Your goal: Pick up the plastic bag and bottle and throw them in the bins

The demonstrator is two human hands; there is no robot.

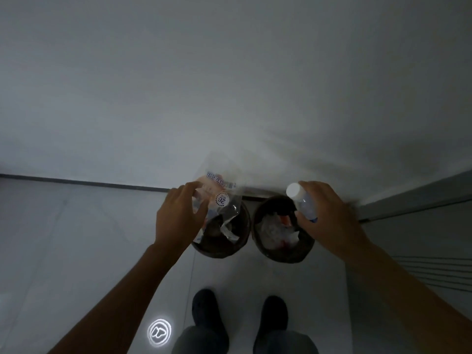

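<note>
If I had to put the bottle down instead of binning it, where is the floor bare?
Bare floor lies left of the left bin, out to the wall line, and between the shoes and both bins. It is crowded at the bins: left hand with plastic bag, right hand with bottle over the right bin.

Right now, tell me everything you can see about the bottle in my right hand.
The bottle is a small one of clear plastic with a white screw cap on, the cap pointing up and away from you toward the wall. It is tilted, not upright. Your right hand wraps its lower body, so the base is hidden; a bit of blue label shows by your fingers. It hangs over the far right edge of the right bin, which already holds crumpled white rubbish. Whether it has liquid inside cannot be told.
</note>
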